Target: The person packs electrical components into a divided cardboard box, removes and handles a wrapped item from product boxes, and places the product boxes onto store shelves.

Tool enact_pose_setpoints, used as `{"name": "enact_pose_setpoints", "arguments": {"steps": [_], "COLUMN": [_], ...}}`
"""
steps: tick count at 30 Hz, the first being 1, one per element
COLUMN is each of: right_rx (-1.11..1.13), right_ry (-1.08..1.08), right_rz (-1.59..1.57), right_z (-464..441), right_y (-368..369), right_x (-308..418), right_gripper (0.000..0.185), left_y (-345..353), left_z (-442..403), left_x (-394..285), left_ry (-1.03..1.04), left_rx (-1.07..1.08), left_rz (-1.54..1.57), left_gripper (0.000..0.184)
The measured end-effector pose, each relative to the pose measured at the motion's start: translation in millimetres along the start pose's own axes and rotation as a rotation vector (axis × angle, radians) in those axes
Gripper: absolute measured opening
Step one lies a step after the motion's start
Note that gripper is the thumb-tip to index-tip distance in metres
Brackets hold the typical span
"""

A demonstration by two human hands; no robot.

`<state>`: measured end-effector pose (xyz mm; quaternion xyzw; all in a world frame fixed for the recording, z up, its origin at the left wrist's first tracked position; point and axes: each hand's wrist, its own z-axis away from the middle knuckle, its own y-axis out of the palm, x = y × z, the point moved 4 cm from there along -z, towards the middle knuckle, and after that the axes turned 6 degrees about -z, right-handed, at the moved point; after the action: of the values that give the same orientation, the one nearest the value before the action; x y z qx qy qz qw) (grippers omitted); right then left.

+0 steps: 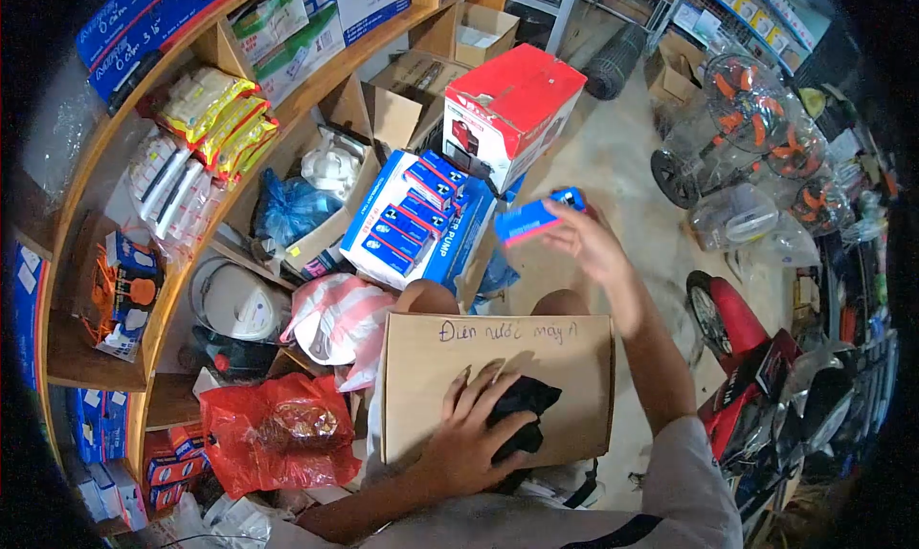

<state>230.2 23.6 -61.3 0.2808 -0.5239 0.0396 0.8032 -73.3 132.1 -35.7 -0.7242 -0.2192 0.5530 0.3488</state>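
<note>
A small blue box with a red edge [528,221] is pinched in my right hand [589,247], raised beyond the lap and to the right of a large blue and white carton. On my lap lies a flat cardboard box [574,405] with handwriting along its far edge. My left hand [471,439] rests on top of it, with a crumpled black cloth [525,410] between thumb and forefinger and partly under the palm. The blue and white carton [369,228], printed with pump lettering, stands ahead of my knees. Several small blue boxes [421,209] sit on its top.
A red and white carton [517,99] stands behind the pump carton. On the left, a curved wooden shelf [172,310] holds packets and boxes. A red plastic bag [278,434] and a striped bag [335,324] lie beside me. Fans [756,109] and a red motorbike [756,367] stand right.
</note>
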Motion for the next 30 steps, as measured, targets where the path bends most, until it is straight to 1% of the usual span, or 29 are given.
{"name": "enact_pose_setpoints", "arguments": {"steps": [2, 3, 5, 7, 9, 10, 11, 12, 13, 14, 16, 18, 19, 20, 22, 24, 26, 28, 30], "right_rx": [-0.179, -0.178, -0.181, -0.346, -0.372, -0.372, -0.414, -0.455, -0.456, -0.427, -0.401, -0.230, -0.167, -0.165, -0.149, -0.158, -0.316, -0.340, -0.351], "right_ry": [-0.091, -0.083, -0.336, -0.636, -0.830, -0.825, -0.836, -0.848, -0.842, -0.831, -0.812, -0.806, -0.767, -0.760, -0.851, -0.817, -0.776, -0.778, -0.775], "right_rz": [0.323, 0.323, 0.496, 0.618, 0.786, 0.783, 0.865, 0.945, 0.938, 0.965, 0.986, 1.408, 1.383, 1.385, 1.498, 1.531, 1.627, 1.603, 1.586], "right_z": [-41.3, -63.1, -110.4, -190.7, -226.3, -238.4, -247.9, -257.6, -275.2, -291.9, -306.5, -317.0, -321.3, -326.8, -339.9, -358.5, -385.0, -395.7, -395.3], "right_y": [-11.7, -12.4, -11.9, -39.1, -27.6, -20.2, -13.3, -8.7, -12.1, -14.8, -20.9, -20.4, -25.7, -29.5, -34.7, -50.5, -73.3, -81.4, -73.1], "right_x": [6.3, 8.2, 23.3, 24.1, 42.5, 47.6, 51.7, 53.9, 50.6, 44.5, 34.5, 22.4, 22.9, 24.7, 28.6, 37.7, 51.4, 57.9, 53.3], "right_gripper": [0.045, 0.045, 0.046, 0.047, 0.051, 0.051, 0.050, 0.049, 0.049, 0.046, 0.044, 0.046, 0.053, 0.053, 0.051, 0.054, 0.055, 0.054, 0.053], "left_y": [0.4, -0.2, -2.4, -8.2, -12.3, -13.1, -14.6, -16.8, -18.0, -15.9, -12.6, -14.3, -16.6, -20.9, -50.8, -47.6, -45.3, -44.3, -42.3], "left_z": [-4.2, -6.2, -9.6, -14.3, -18.2, -19.7, -20.9, -22.5, -24.5, -25.0, -22.7, -23.5, -27.2, -30.2, -51.4, -54.9, -61.4, -69.2, -70.3], "left_x": [8.5, 11.5, 17.7, 22.0, 24.7, 26.3, 27.1, 28.6, 31.2, 32.8, 36.5, 40.8, 42.8, 45.9, 44.6, 48.5, 53.0, 54.2, 55.4], "left_ry": [0.009, 0.018, 0.019, 0.016, -0.012, -0.037, -0.044, -0.055, -0.065, -0.071, -0.100, -0.105, -0.109, -0.113, -0.054, -0.051, -0.044, 0.032, -0.006], "left_rx": [0.005, -0.022, -0.050, -0.052, -0.019, 0.013, 0.020, 0.004, -0.013, -0.007, -0.063, -0.052, -0.052, -0.049, -0.063, -0.066, -0.075, -0.147, -0.147], "left_rz": [0.043, 0.073, 0.106, 0.123, 0.155, 0.187, 0.188, 0.207, 0.224, 0.222, 0.312, 0.326, 0.343, 0.349, 0.210, 0.224, 0.224, 0.379, 0.398], "left_gripper": [0.050, 0.050, 0.050, 0.051, 0.051, 0.052, 0.052, 0.052, 0.052, 0.052, 0.052, 0.052, 0.052, 0.052, 0.053, 0.053, 0.052, 0.044, 0.043]}}
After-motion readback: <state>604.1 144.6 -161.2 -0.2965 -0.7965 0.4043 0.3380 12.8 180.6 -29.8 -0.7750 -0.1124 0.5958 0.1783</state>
